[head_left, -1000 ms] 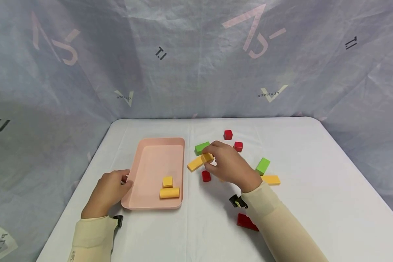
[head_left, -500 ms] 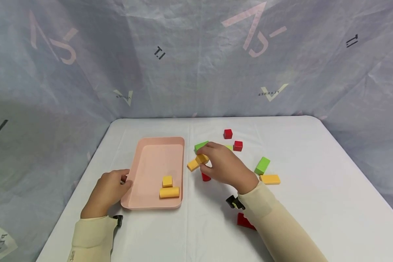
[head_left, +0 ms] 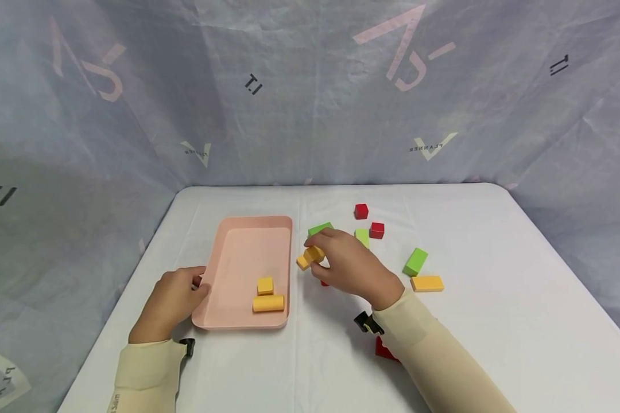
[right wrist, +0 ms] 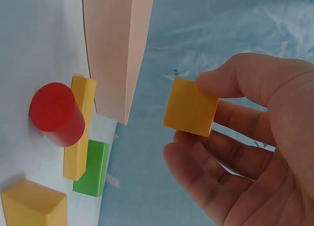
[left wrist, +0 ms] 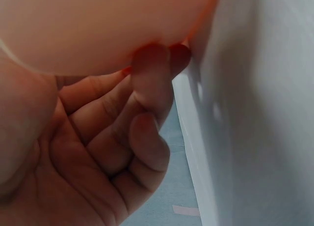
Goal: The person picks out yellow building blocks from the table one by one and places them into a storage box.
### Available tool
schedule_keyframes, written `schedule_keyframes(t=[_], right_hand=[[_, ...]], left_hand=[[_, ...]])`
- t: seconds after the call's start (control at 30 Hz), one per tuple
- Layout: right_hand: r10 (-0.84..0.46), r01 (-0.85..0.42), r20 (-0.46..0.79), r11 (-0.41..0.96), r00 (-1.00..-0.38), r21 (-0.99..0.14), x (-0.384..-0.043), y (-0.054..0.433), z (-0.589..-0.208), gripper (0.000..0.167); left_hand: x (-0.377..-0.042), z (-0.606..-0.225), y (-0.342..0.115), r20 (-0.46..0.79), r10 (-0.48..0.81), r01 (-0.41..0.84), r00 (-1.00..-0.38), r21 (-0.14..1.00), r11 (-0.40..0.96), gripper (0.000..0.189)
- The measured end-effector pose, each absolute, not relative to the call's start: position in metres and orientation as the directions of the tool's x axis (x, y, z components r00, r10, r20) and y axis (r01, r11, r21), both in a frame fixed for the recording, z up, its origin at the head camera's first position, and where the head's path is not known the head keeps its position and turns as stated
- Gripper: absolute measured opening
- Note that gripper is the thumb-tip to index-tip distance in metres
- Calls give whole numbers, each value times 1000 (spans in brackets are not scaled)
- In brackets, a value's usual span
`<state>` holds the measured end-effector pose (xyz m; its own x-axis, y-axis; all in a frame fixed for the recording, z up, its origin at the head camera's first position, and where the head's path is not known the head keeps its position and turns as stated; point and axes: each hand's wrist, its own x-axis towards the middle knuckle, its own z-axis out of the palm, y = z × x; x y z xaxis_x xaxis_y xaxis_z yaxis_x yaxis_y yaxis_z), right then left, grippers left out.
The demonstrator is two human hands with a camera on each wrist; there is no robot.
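Note:
My right hand (head_left: 356, 267) pinches a small yellow block (right wrist: 190, 108) between thumb and fingers, raised above the table to the right of the pink tray (head_left: 250, 246). In the head view this block overlaps a flat yellow block (head_left: 302, 262) lying on the table. A red cylinder (right wrist: 56, 110) stands below the hand, mostly covered by it in the head view. At the left side of the tray, my left hand (head_left: 170, 301) grips the wall, its fingers curled against the outside (left wrist: 152, 78). Inside the tray lie a yellow cube (head_left: 265, 285) and a yellow cylinder (head_left: 268, 303).
Behind the right hand are a green block (head_left: 320, 228), a light green block (head_left: 362, 236) and two red cubes (head_left: 361, 211). Farther right lie another green block (head_left: 415, 261) and a yellow block (head_left: 427, 283). A red block (head_left: 385, 349) is partly hidden by the right sleeve.
My right hand has moved a little left and toward me, carrying the yellow block closer to the tray. The light green block has come into sight behind it. My left hand has stayed put.

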<state>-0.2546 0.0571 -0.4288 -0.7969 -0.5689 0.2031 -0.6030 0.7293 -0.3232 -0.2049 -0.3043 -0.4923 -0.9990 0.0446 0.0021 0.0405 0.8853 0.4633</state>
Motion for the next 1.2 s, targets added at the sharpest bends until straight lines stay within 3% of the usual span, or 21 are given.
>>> schedule_keyframes(t=[0.83, 1.2], right_hand=[[-641, -688, 251, 674, -726, -268, -248, 45, -439, 29], [-650, -732, 339, 628, -680, -263, -244, 41, -443, 25]], left_hand=[[-205, -493, -302, 25, 29, 37, -999, 463, 885, 38], [-206, -496, -303, 3, 22, 20, -1000, 468, 884, 42]])
